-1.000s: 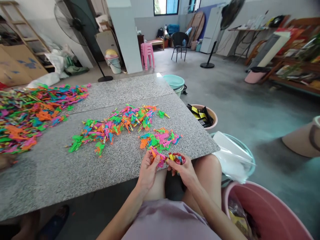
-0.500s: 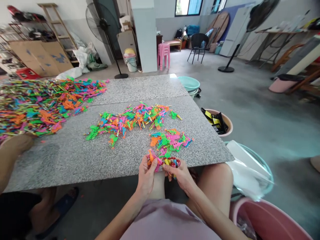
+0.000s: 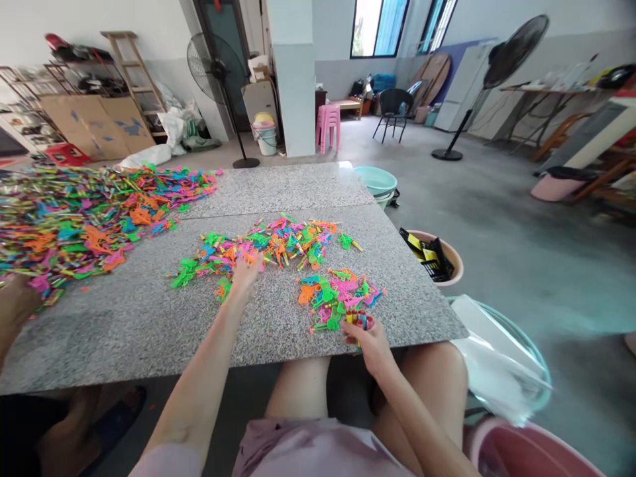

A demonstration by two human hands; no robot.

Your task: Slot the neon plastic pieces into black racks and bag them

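My left hand [image 3: 247, 270] reaches over the near edge of the middle pile of small plastic toy pieces [image 3: 278, 242] in green, pink, orange and blue. Its fingertips are among the pieces and partly blurred, so I cannot tell whether they grip one. At the table's front edge, my right hand [image 3: 370, 338] is closed round a bundle of small coloured tubes [image 3: 358, 319], yellow, blue and red, with reddish ends. Just beyond that hand lies a smaller heap of similar plastic pieces [image 3: 332, 295].
A large pile of mixed pieces [image 3: 94, 218] covers the left of the speckled stone table [image 3: 278, 318]. A co-worker's hand [image 3: 20, 298] touches its near edge. To the right stand a tub with black crates [image 3: 432, 255], a basin with clear plastic [image 3: 497, 358] and a pink tub [image 3: 527, 444].
My left hand has left the right hand and moved forward and left to the middle pile. The pink and orange pieces it held now lie with the small heap. The right hand keeps its bundle.
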